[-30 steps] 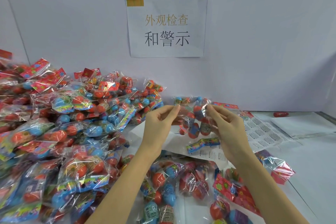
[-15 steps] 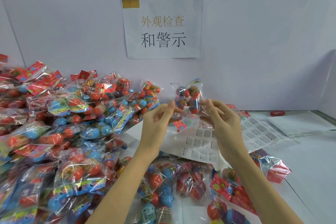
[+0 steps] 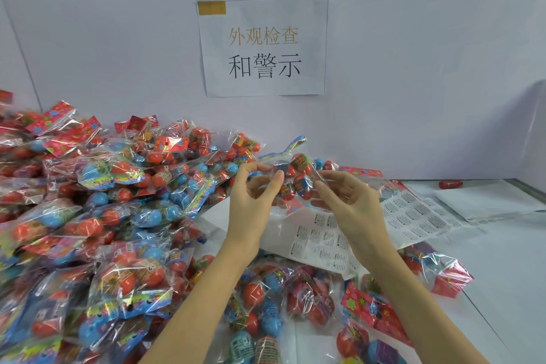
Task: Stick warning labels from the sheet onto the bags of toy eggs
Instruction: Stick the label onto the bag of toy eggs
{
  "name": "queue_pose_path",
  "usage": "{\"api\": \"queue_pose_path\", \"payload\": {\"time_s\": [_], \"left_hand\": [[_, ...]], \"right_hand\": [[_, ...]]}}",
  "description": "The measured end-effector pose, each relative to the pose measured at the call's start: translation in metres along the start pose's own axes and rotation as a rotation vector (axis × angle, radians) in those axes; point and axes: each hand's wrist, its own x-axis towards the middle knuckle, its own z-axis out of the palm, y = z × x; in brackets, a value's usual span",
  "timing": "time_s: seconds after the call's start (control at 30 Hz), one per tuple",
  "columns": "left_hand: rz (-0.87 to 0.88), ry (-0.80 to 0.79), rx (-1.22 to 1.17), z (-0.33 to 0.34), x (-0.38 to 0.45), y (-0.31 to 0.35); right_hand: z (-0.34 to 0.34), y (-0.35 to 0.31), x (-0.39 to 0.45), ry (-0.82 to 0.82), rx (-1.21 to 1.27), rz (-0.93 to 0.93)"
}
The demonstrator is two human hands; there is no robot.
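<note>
A clear bag of red and blue toy eggs (image 3: pixel 298 173) is held up in the air between both hands, above the table. My left hand (image 3: pixel 252 201) pinches its left edge with thumb and forefinger. My right hand (image 3: pixel 345 201) grips its right side with curled fingers. Under the hands lies the white sheet of warning labels (image 3: pixel 319 239), with several printed labels in rows. A second label sheet (image 3: pixel 413 216) lies to its right.
A big heap of bagged toy eggs (image 3: pixel 97 216) fills the left half of the table. More bags (image 3: pixel 295 304) lie near me, and one (image 3: pixel 443 272) sits right. A paper sign (image 3: pixel 263 47) hangs on the wall. A loose red egg (image 3: pixel 450 184) lies far right.
The bag was turned over and raised: its coloured header, hanging down a second ago, now points up and back. Both hands shifted their grip along the bag's edges.
</note>
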Motion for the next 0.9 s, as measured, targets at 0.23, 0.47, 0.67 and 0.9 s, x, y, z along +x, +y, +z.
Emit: {"api": "queue_pose_path", "payload": {"time_s": [0.23, 0.47, 0.67, 0.9], "left_hand": [[-0.012, -0.168, 0.089, 0.004, -0.003, 0.0], [-0.077, -0.182, 0.005, 0.007, -0.005, 0.002], [0.223, -0.003, 0.318, -0.002, -0.001, 0.002], [0.171, -0.093, 0.499, -0.003, 0.0, -0.002]], "right_hand": [[-0.002, 0.0, 0.001, 0.059, 0.028, 0.026], [0.001, -0.003, -0.001, -0.037, 0.026, 0.003], [0.002, 0.003, -0.002, -0.107, -0.285, -0.054], [-0.003, 0.007, -0.003, -0.31, -0.883, 0.023]]}}
